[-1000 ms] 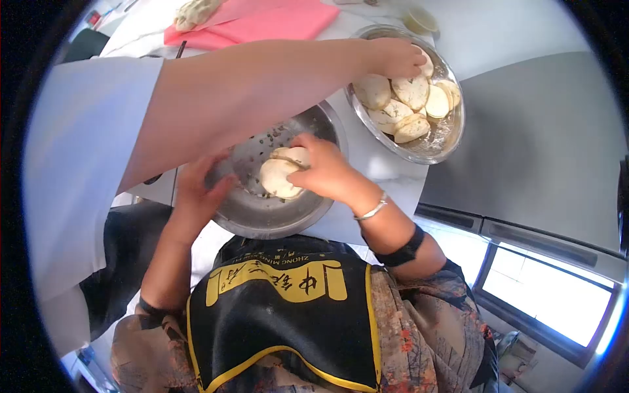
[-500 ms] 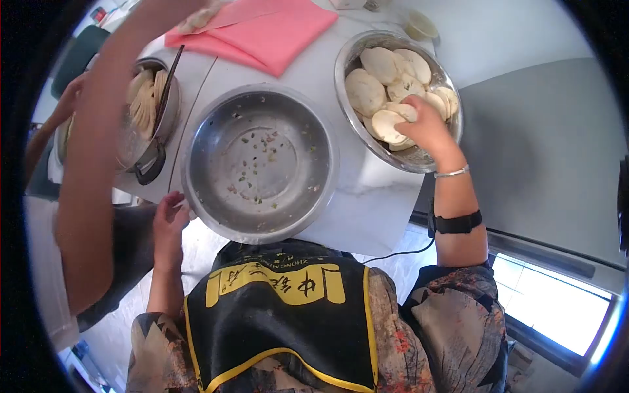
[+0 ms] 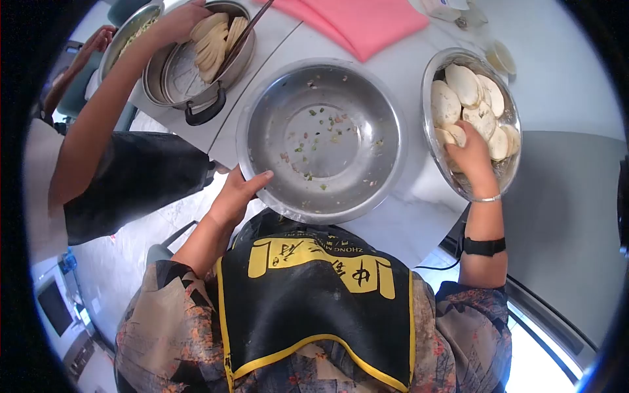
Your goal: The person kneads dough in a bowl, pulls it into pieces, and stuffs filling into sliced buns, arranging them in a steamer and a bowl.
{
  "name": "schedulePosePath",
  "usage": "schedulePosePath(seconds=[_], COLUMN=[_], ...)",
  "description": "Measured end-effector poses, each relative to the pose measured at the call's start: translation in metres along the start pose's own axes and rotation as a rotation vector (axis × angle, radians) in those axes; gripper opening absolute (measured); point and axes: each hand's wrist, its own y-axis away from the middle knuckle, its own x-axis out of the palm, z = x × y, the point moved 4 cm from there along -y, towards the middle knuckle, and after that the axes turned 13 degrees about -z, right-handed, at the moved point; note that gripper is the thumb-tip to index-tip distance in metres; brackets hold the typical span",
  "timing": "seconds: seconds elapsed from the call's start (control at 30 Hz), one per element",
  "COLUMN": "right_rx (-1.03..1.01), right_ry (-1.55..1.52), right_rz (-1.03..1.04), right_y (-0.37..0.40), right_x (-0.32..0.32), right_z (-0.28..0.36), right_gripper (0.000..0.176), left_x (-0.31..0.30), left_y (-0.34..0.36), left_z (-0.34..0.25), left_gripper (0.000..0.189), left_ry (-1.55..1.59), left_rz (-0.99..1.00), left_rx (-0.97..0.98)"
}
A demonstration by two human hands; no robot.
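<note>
Fingers (image 3: 460,139) of our right hand (image 3: 473,160) lie close together, bent over the dough rounds (image 3: 466,85) in the metal bowl (image 3: 427,92) at the right of the table (image 3: 386,229); whether they pinch one we cannot tell. That bowl seems to sit at the table's edge, so we judge a downward press on its near side could tip it. Our left hand (image 3: 232,196) clasps the near-left rim of the steel basin (image 3: 367,177), thumb over it. Far left, a co-worker's hand (image 3: 180,23) is at a pot (image 3: 171,73).

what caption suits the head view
Left hand grips the large steel bowl; right hand touches dough rounds in a smaller bowl
</note>
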Motion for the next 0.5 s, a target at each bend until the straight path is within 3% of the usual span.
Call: schedulePosePath(seconds=[0.07,0.23,0.4,0.5], right_rx=[-0.054,0.050,0.146,0.264], right_ry=[-0.014,-0.155,-0.380,-0.424], right_rz=[-0.060,-0.212,-0.267,-0.252], right_y=[0.002,0.031,0.066,0.086], right_x=[-0.010,-0.040,-0.051,-0.056], right_z=[0.005,0.024,0.035,0.044], right_gripper=[0.042,0.039,0.036,0.035], left_x=[0.005,0.007,0.009,0.001], left_y=[0.001,-0.004,0.002,0.006], left_z=[0.001,0.014,0.007,0.001], left_gripper=[0.053,0.056,0.043,0.058], left_ry=[0.060,0.164,0.152,0.082], left_rz=[0.012,0.010,-0.062,-0.060], left_rx=[-0.067,-0.162,-0.073,-0.035])
